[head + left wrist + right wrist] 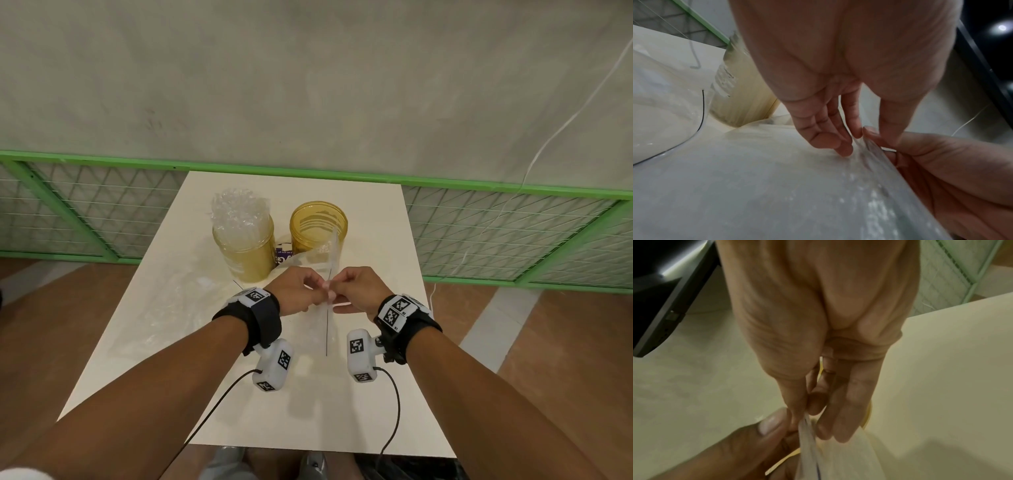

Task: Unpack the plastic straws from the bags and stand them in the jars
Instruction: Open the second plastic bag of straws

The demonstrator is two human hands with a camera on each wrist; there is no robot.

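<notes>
Above the white table [370, 394], both hands hold a clear plastic bag [329, 260] by its top edge. My left hand [317, 287] pinches the film from the left and my right hand [337, 285] pinches it from the right, fingertips nearly touching. The left wrist view shows the left hand's fingers [846, 146] on the bag [777, 186], and the right wrist view shows the right hand's fingers [818, 402] on the bag [838, 459]. Behind the hands stand two amber jars: the left jar [245, 253] is packed with clear straws [239, 212], the right jar [318, 224] is empty. Whether the held bag has straws inside is unclear.
A crumpled clear bag [164, 311] lies flat on the left half of the table. A purple label [282, 256] shows between the jars. A green-framed mesh fence [513, 226] runs behind the table. Cables hang from both wrist cameras over the near edge.
</notes>
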